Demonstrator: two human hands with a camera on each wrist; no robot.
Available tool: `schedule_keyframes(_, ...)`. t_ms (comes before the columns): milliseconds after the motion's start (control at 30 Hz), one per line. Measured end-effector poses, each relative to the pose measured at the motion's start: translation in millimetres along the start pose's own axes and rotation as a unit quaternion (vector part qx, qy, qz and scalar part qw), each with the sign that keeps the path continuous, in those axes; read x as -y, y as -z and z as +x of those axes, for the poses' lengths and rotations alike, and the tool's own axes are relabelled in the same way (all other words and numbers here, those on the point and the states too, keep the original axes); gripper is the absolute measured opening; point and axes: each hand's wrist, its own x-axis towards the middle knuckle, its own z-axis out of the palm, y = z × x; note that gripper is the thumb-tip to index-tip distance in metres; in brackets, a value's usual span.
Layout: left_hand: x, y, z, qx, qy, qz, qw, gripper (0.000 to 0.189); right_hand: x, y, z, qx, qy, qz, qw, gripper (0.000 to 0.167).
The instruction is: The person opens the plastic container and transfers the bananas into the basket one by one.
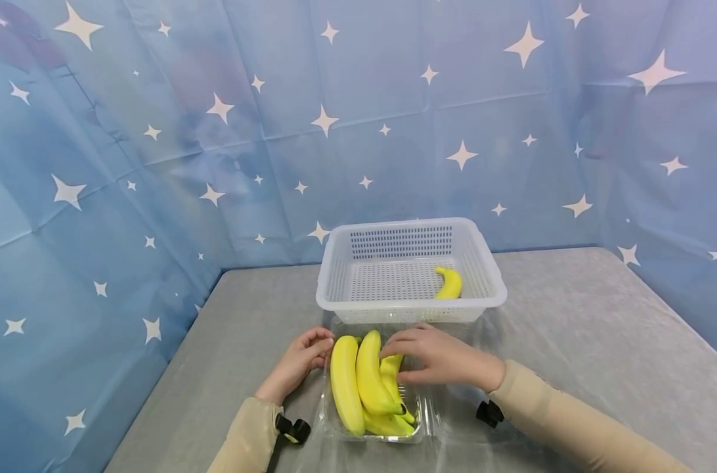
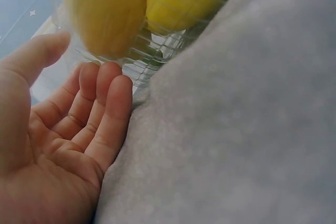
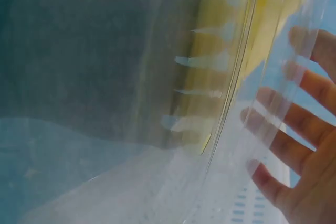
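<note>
A clear plastic clamshell box point(image 1: 427, 420) holds several yellow bananas point(image 1: 347, 387), packed lengthwise with one lying across the near end. Against the box's left side rests my left hand point(image 1: 299, 361). Its fingers point(image 2: 113, 108) are loosely bent at the clear wall, thumb apart, palm bare. My right hand point(image 1: 432, 355) reaches over the box from the right, fingertips at the rightmost bananas. Seen through clear plastic in the right wrist view, its fingers point(image 3: 296, 148) are spread and grip nothing. The right hand partly covers the upper ends of those bananas.
Behind the box stands a white perforated basket point(image 1: 412, 305) with one small banana point(image 1: 450, 284) inside, on the right. The box's transparent lid point(image 1: 461, 407) lies folded out under the right forearm. Grey cloth covers the table point(image 1: 601, 328); a starry blue curtain point(image 1: 394, 79) hangs behind.
</note>
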Motion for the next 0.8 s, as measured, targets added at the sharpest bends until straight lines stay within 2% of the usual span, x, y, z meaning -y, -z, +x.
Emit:
schedule_keyframes(200,-1.0,-0.4,1.2,0.002,-0.001,0.003,1.0000,0.026,3,0,5.7,0.008,0.019,-0.007,0.9998,0.040)
schedule_keyframes(467,-0.8,0.3,-0.1,0.001,0.004,0.003,1.0000,0.024,4,-4,16.6,0.065,-0.007,0.003,0.9978,0.042)
schedule_keyframes(800,0.6,-0.7,-0.4,-0.002,0.006,0.001,1.0000,0.023,1,-9,22.3,0.112,-0.001,0.014,0.9937,0.051)
